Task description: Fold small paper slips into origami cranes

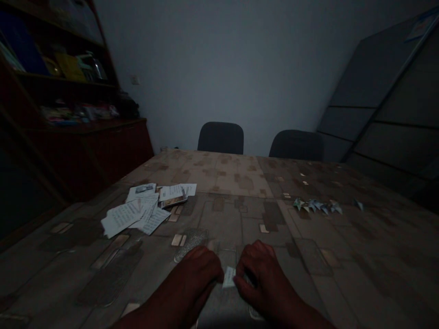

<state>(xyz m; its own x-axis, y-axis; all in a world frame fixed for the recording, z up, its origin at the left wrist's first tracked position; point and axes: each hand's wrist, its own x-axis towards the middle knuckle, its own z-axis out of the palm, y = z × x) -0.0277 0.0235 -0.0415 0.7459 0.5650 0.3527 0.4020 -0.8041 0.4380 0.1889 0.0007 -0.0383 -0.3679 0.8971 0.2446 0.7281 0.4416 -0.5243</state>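
Observation:
A small piece of folded white paper (229,278) with faint print shows between my two hands, low over the near part of the table. My left hand (202,269) is closed, its fingertips at the paper's left edge. On the other side, my right hand (259,269) has its fingers curled, pinching the right edge between thumb and fingers. Part of the paper is hidden behind the fingers. Several small folded paper pieces (317,206) stand in a row to the right, one a little apart. To the left lies a loose pile of printed paper cards (132,214).
A patterned cloth covers the table (219,214). Behind its far edge stand two dark chairs, one at the middle (221,137) and one to the right (297,144). A wooden shelf cabinet (92,141) is at the left. The room is dim.

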